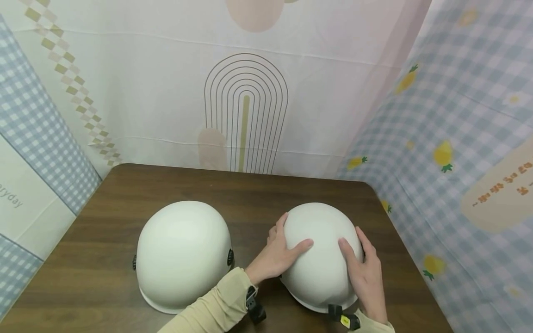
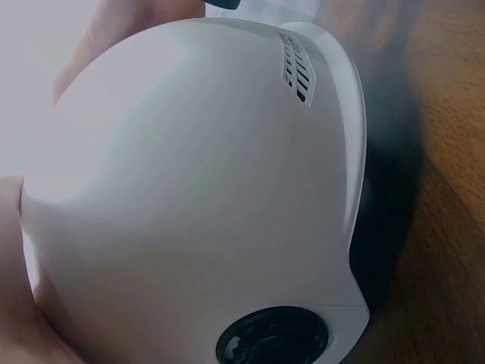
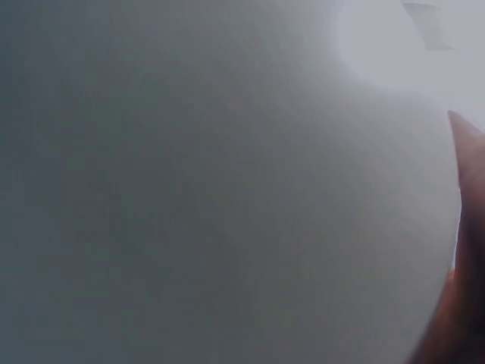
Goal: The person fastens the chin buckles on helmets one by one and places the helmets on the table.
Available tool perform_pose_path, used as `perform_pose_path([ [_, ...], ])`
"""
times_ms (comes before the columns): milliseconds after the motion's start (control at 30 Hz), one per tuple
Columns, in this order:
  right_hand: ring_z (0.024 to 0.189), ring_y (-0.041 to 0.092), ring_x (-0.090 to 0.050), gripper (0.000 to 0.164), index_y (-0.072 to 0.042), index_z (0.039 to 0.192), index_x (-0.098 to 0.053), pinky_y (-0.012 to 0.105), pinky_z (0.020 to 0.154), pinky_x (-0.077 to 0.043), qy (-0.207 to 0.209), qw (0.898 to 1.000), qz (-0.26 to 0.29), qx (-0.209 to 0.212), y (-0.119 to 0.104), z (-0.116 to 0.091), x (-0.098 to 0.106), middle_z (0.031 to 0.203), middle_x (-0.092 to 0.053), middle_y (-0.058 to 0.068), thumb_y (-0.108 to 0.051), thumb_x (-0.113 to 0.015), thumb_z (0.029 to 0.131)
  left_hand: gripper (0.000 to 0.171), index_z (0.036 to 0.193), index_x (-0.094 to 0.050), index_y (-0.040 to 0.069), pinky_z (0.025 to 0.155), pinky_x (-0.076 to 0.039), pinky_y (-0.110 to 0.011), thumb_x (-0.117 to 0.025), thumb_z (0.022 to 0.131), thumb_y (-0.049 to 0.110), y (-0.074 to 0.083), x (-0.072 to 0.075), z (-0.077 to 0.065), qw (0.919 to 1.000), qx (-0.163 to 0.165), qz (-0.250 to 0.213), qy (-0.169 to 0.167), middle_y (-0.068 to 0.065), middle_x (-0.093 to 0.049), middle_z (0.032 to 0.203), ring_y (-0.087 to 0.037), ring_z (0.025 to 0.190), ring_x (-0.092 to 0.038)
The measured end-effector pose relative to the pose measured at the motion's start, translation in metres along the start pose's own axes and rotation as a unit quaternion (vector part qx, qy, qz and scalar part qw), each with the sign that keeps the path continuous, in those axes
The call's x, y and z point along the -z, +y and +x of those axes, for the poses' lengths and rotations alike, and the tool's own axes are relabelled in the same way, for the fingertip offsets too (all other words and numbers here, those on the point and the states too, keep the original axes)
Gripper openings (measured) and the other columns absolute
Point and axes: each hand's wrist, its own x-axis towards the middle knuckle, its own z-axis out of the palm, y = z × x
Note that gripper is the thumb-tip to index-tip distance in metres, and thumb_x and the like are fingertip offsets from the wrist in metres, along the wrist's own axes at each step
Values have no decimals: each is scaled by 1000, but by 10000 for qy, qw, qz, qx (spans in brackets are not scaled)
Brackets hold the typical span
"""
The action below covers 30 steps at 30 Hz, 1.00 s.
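Note:
Both hands hold a white hard-shell helmet [image 1: 320, 273], dome up, at the right of the table in the head view. My left hand [image 1: 276, 254] grips its left side, thumb on the upper shell and fingers around the far left. My right hand [image 1: 368, 273] grips the right side, thumb lying on the shell. The left wrist view shows the helmet's vent slots [image 2: 298, 68] and a black round side fitting [image 2: 273, 337]. In the right wrist view, the pale shell [image 3: 227, 189] fills most of the picture, with part of the hand at the right edge.
A second white helmet [image 1: 183, 254], also dome up with black side fittings, sits to the left, close beside my left forearm. Both are over a dark brown wooden table [image 1: 250, 189]. Patterned cloths [image 1: 166, 92] hang behind the table and along its sides.

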Motion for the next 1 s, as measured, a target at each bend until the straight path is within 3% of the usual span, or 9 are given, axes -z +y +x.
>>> perform_pose_path([
  [267, 137, 45, -30, 88, -24, 157, -20, 70, 93, -35, 179, 9997, 183, -47, 1, -1, 0, 158, -21, 15, -66, -55, 87, 99, 155, -4, 35, 82, -47, -59, -58, 81, 72, -2, -2, 1, 10000, -2, -48, -72, -21, -23, 149, -41, 126, -39],
  [533, 138, 43, -30, 79, -27, 154, -30, 70, 94, -35, 397, 9988, 277, 90, 2, -1, 2, 157, -24, 13, -62, -59, 88, 99, 155, -4, 32, 83, -47, -58, -58, 82, 71, 0, -4, 1, 9998, 5, -143, -118, -21, -26, 146, -41, 124, -40],
  [733, 139, 39, -29, 75, -22, 152, -35, 67, 100, -31, 621, 9963, 516, 278, 3, -1, 1, 156, -27, 12, -57, -58, 90, 98, 155, -3, 32, 85, -46, -59, -58, 83, 70, 0, -3, 0, 9994, -10, -285, -188, -21, -25, 146, -42, 125, -39],
  [1000, 143, 46, -7, 70, -19, 150, -41, 75, 98, -21, 820, 9955, 357, 308, 1, -1, 0, 161, -7, 14, -56, -57, 92, 96, 155, -1, 35, 86, -45, -58, -57, 84, 70, -2, -2, 0, 9981, 39, -531, -300, -20, -24, 146, -41, 126, -39],
])
